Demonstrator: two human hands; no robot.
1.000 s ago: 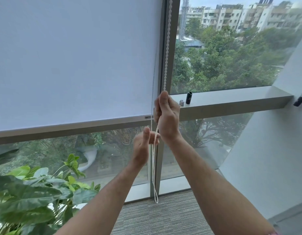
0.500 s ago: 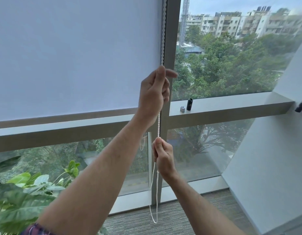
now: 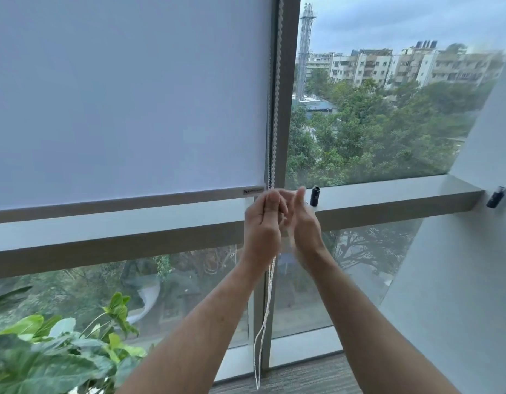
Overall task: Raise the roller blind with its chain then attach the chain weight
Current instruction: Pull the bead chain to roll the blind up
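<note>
A white roller blind covers the left window pane, and its grey bottom bar hangs just above the window ledge. The white bead chain runs down the frame post, and its loop dangles near the floor. My left hand is closed around the chain at ledge height. My right hand is right beside it, blurred, with fingers stretched out and nothing visibly in them. A black cylindrical chain weight stands on the ledge just right of my right hand.
A leafy green plant fills the lower left corner. A small black fitting sits on the slanted white wall at the right. Grey carpet lies below the window.
My left hand has come down the chain from high on the post to ledge height. My right hand has left its lower grip and risen beside the left. The blind's bar sits slightly higher than a second ago.
</note>
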